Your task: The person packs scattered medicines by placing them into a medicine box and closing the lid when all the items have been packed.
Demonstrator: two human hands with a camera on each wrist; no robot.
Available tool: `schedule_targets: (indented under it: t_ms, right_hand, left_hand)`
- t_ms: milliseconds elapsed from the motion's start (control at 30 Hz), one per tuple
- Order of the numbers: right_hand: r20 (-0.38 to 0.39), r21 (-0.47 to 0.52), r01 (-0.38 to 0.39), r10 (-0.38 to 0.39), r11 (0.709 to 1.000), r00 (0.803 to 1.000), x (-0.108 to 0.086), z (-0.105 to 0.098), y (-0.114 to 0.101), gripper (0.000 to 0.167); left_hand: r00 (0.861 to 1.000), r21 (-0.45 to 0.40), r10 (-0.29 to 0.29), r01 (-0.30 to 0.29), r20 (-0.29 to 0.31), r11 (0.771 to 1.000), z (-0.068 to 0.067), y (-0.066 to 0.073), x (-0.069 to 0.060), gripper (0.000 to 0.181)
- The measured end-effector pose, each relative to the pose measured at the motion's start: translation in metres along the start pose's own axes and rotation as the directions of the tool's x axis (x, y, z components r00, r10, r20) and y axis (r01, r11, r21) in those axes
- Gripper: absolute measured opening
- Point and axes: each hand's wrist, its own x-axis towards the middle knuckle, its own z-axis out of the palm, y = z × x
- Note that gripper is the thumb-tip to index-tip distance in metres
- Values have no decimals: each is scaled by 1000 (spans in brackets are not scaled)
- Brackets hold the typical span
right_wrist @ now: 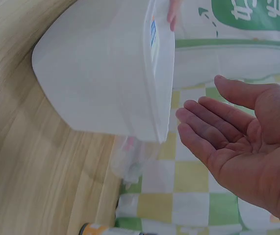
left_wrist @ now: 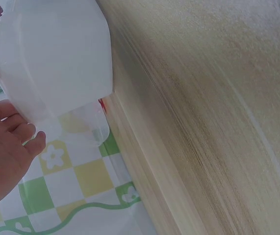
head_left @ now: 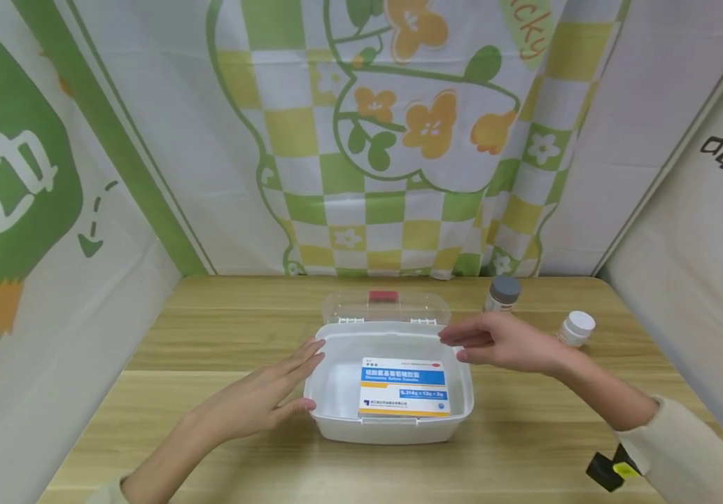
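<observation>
A white plastic box stands on the wooden table, its clear lid with a red latch swung back behind it. Inside lies a blue, white and orange medicine carton, printed side up. My left hand touches the box's left rim with extended fingers and thumb; the left wrist view shows this hand against the box wall. Over the right rear corner hovers my right hand. In the right wrist view the right hand has its palm visible, fingers slightly bent, apart from the box, with nothing held.
Behind the box to the right stands a bottle with a grey cap. Farther right is a small white bottle. A black and yellow object is at the right sleeve. Printed curtains border the table's back.
</observation>
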Motion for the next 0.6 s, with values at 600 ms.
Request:
schedule_targets:
  t_ms: [600]
  right_hand:
    - [-158, -3, -86, 84, 996, 984, -26, -28, 54, 45]
  left_hand:
    - [1000, 0, -11, 11, -6, 1000, -2, 1, 0, 74]
